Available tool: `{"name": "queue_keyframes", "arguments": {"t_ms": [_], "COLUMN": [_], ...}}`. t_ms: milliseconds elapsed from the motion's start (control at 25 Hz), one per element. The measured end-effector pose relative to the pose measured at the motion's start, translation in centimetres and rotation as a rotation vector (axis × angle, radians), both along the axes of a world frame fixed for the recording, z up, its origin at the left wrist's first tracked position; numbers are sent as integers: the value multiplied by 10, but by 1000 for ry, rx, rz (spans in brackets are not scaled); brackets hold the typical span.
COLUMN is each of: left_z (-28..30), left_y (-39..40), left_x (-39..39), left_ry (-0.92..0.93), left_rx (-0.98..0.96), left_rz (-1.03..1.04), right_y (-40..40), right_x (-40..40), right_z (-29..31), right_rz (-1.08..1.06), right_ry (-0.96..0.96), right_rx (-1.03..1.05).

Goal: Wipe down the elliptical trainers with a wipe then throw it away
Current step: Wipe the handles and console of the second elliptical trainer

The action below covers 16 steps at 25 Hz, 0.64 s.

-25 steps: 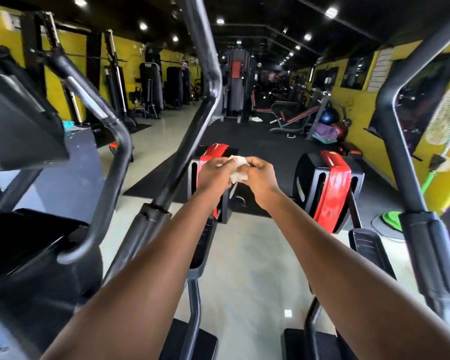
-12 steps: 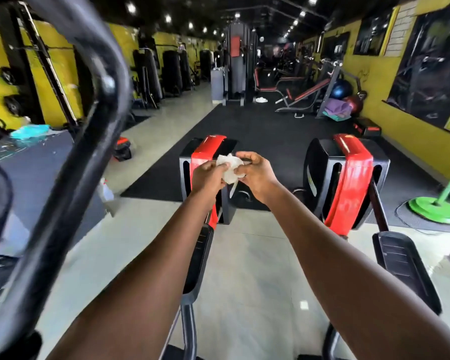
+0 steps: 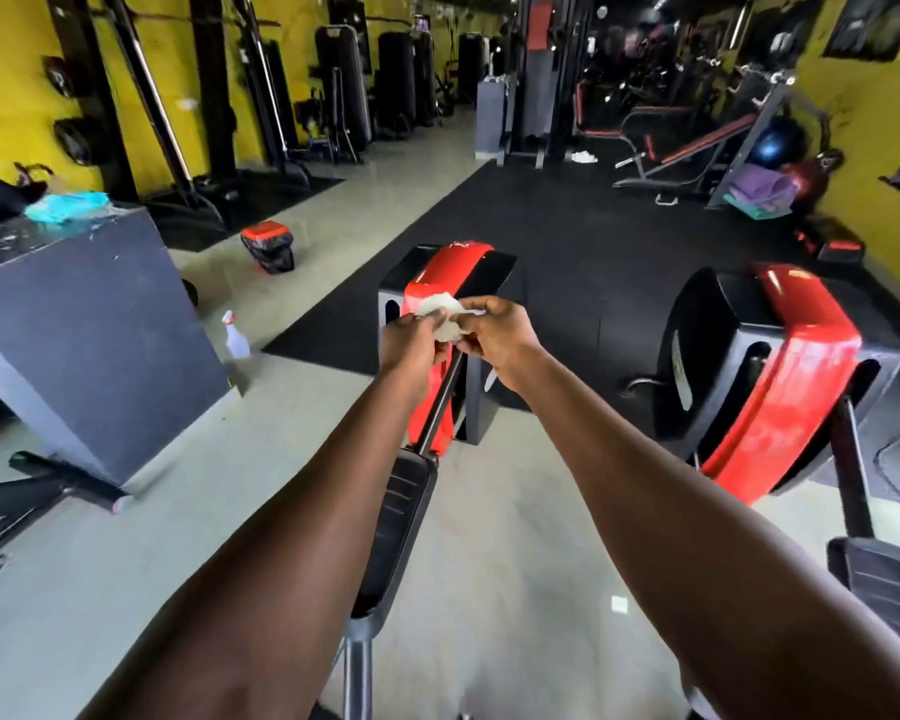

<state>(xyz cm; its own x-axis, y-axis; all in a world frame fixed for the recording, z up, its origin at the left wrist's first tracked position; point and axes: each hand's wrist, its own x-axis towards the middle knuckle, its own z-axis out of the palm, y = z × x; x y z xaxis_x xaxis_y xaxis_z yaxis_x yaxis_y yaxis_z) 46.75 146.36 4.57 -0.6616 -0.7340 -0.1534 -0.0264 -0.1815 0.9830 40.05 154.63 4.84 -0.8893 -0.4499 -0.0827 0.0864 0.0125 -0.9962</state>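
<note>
While both hands (image 3: 458,337) keep pinching the wipe (image 3: 444,317) — handlebars gone from view.

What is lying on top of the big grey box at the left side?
On the grey box lies a teal packet-like thing, too blurred to identify, with pale specks around it. The box's far left top runs out of view.

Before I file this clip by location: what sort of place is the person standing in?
A gym, almost certainly. Two red and black elliptical trainers stand ahead on a black rubber floor mat, an incline bench sits further back, and a blue exercise ball rests by the yellow wall.
</note>
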Motion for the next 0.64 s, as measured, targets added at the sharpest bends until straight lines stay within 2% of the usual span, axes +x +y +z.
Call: {"name": "queue_keyframes", "arguments": {"t_ms": [200, 320, 520, 640], "left_z": [-16, -15, -15, -18], "left_y": [-59, -100, -183, -237], "left_x": [-94, -132, -133, -104], "left_ry": [56, 83, 127, 101], "left_rx": [28, 71, 56, 32], "left_rz": [8, 113, 254, 510], "right_y": [-57, -98, -203, -274], "right_x": [-84, -121, -141, -126], "right_z": [1, 9, 2, -10], "right_rz": [21, 74, 267, 469], "right_ry": [71, 53, 104, 74], "right_rx": [82, 69, 114, 78]}}
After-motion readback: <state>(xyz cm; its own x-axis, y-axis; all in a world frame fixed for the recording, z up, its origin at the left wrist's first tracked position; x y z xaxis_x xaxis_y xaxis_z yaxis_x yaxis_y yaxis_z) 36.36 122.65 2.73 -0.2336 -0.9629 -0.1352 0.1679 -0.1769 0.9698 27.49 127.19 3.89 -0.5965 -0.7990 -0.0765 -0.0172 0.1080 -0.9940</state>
